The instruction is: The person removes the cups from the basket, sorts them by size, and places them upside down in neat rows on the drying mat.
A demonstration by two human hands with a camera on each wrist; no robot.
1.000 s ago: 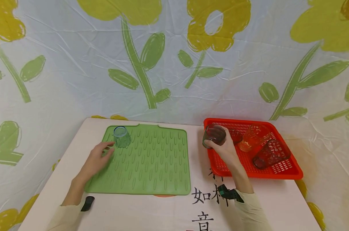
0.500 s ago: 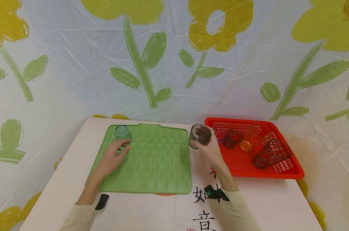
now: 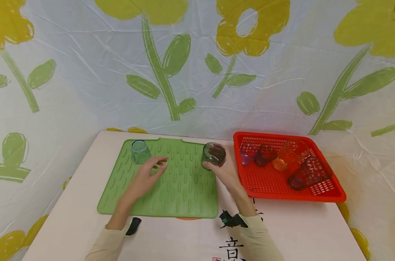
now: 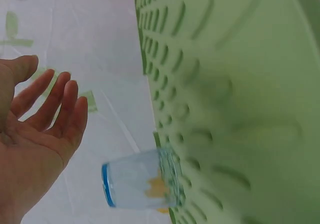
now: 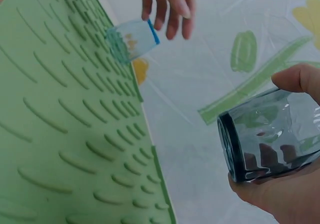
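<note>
My right hand grips a smoky grey glass tumbler and holds it over the right edge of the green ribbed mat. In the right wrist view, thumb and fingers wrap round the grey tumbler, its thick base towards the mat. My left hand hovers above the mat with relaxed fingers and nothing in them. Just behind it, a clear glass with a blue edge stands on the mat's back left part. The left wrist view shows this blue-edged glass below the bare palm.
A red plastic basket sits to the right of the mat. Inside lie a purple glass, a small dark red-looking glass, an amber glass and a tall patterned glass. A flowered cloth hangs behind the table.
My right hand has carried the grey tumbler leftward from above the basket to over the mat's right edge. The left hand has moved right, past the blue-edged glass.
</note>
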